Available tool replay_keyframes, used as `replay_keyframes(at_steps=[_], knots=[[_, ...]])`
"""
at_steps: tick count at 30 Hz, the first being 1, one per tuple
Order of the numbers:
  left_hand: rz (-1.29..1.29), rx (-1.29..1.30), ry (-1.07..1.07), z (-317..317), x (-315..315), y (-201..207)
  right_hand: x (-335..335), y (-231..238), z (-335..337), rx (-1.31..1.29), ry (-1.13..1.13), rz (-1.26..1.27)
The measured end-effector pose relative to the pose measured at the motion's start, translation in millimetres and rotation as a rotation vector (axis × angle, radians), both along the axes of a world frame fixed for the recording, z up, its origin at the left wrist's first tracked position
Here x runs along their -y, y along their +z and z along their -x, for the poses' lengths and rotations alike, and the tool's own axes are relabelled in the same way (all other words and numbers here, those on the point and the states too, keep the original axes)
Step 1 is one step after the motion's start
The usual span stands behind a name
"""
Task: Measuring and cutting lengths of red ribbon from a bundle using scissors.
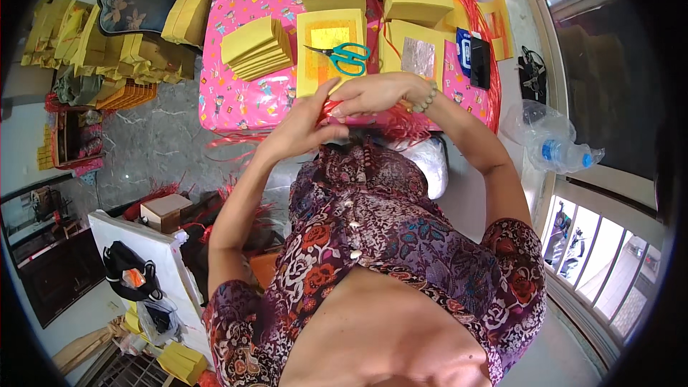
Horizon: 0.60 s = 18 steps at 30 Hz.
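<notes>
My two hands meet at the near edge of the table, over a bunch of thin red plastic string [410,123]. My left hand [295,129] curls around a short red part of it, its thumb held off to the side. From the right, my right hand [378,92] bends over and pinches the same string, with loose strands hanging below the wrist. Just beyond the fingers, scissors with teal handles [350,59] lie on a stack of yellow paper [307,32] with a gold-orange centre. The fingertips partly overlap, so their exact grip is hidden.
The pink patterned tablecloth [215,104] carries a fanned yellow paper bundle [256,49], a yellow stack with a silver square [419,56], and a dark phone [480,64]. A clear plastic bottle [566,154] stands right of the table. Yellow bundles [75,36] fill the far left.
</notes>
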<state>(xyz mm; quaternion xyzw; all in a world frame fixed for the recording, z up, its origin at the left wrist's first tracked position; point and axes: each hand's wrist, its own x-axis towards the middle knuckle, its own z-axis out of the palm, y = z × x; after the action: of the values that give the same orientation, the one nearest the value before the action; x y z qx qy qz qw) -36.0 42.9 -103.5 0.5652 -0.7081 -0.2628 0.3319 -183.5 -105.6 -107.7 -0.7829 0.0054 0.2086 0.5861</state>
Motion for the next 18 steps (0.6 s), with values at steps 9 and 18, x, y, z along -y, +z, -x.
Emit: replay_keyframes(at_steps=[9, 18], knots=[[-0.201, 0.317, -0.024, -39.8, -27.4, -15.9, 30.2, -15.4, 66.3, -0.107, 0.013, -0.204], [-0.508, 0.067, 0.197, -133.5, -66.8, -61.9, 22.5, 2.1, 86.6, -0.047, -0.243, 0.569]])
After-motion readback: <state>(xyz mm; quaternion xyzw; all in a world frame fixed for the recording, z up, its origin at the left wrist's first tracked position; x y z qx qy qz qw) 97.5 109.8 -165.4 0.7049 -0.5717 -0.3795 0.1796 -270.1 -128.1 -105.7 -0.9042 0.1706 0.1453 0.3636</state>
